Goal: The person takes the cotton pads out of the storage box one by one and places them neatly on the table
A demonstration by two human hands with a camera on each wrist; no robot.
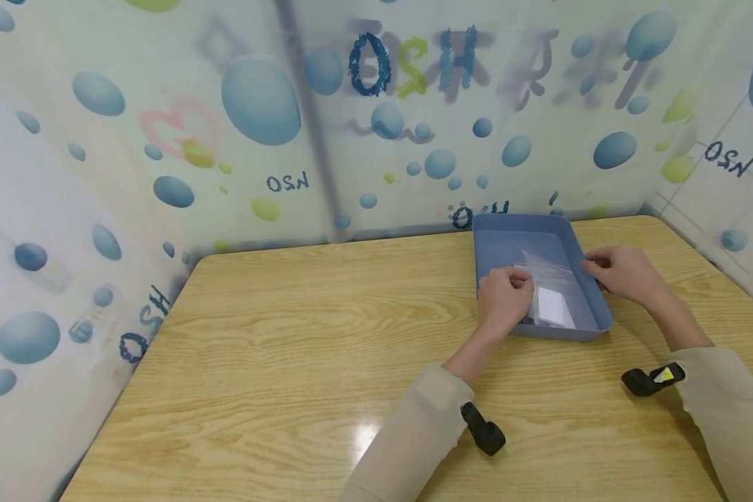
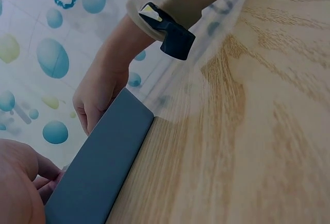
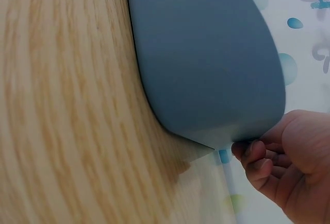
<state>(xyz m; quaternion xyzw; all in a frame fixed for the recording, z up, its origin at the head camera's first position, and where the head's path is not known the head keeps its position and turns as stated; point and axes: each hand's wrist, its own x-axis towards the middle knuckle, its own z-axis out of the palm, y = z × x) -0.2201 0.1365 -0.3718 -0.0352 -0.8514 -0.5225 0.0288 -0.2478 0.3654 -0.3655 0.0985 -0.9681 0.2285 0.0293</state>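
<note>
One tray [image 1: 558, 335], best held steady: the right hand [image 1: 627, 272] fingers pinch its rim; left hand [image 1: 503, 298] fingers curl near a bag [image 1: 553, 280] inside, whether pinching I can't tell.

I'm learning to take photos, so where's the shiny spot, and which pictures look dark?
Head view: bright, with white glare on the table beside the left sleeve; left wrist view: dimmer, the tray looking dull; right wrist view: dim too, no bright glare.
</note>
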